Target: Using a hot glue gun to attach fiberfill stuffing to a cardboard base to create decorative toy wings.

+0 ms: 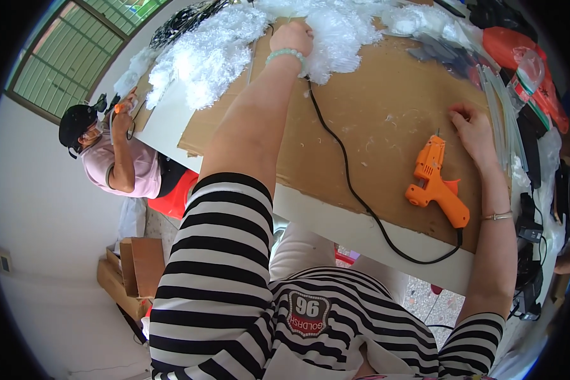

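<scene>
Reaching toward the top centre of the head view, the left hand [291,37] sinks into a heap of white translucent plastic bits [335,38]; its grip looks closed on a tuft of them, though the fingers are half buried, so how firmly I cannot tell. A pale green bead bracelet [285,56] circles that wrist. The right hand [472,130] rests at right of centre on the brown cardboard sheet [373,126] covering the surface, fingers curled together, pressing down on the board and holding nothing visible.

Just below and left of the right hand, apart from it, lies the orange hot glue gun [434,183]. It lies on its side, nozzle toward the upper edge, handle slanting to the lower right, long axis running nearly up-down. The right hand is much the nearer. Its black cord [345,164] curves up toward the left hand. Clear glue sticks [500,120] lie along the right rim. At upper left, another person [117,152] works at the far corner.
</scene>
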Demonstrator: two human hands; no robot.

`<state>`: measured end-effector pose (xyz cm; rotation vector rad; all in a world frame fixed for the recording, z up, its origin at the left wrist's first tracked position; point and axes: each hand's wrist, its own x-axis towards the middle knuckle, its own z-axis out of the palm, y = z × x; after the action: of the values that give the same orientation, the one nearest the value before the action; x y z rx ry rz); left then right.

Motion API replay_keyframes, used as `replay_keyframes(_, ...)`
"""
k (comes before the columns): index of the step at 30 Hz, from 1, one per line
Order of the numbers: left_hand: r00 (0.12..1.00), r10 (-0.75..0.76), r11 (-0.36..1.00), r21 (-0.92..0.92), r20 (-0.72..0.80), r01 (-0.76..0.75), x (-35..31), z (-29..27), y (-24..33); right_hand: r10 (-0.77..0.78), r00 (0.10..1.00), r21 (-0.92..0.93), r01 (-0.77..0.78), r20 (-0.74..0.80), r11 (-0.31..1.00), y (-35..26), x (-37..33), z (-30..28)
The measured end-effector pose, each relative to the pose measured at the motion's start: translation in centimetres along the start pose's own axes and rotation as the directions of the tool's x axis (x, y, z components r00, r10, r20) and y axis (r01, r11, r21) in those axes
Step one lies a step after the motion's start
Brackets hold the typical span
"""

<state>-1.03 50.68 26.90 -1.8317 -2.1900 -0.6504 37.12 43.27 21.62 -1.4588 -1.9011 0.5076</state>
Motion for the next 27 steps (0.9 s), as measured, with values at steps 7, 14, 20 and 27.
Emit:
replay_keyframes(7, 0.979, -0.094, 0.838, -0.545, -0.181, -0.021, 2.4, -2.4, -3.6, -0.015, 1.0, -0.059, 0.014, -0.017, 0.998, -1.7, -1.5, -0.2)
replay_keyframes(14, 0.933, -0.311, 0.412, -0.91, -0.18, -0.038, 2.6, -4.9, -0.8, -0.026, 0.998, -0.043, 0.023, -0.061, 0.999, 0.4, -2.6, -0.8)
replay_keyframes(20, 0.988, -0.001, 0.016, -0.988, 0.152, 0.152, -3.9, -6.4, 5.5, 0.096, 0.991, 0.225, -0.073, -0.09, 0.971, 1.0, -1.2, -1.5)
replay_keyframes(27, 0.969, 0.07, -0.087, -0.966, 0.239, 0.244, -11.0, -6.2, 9.9, -0.104, 0.987, 0.453, 0.15, -0.126, 0.879, -4.0, -0.1, -1.8)
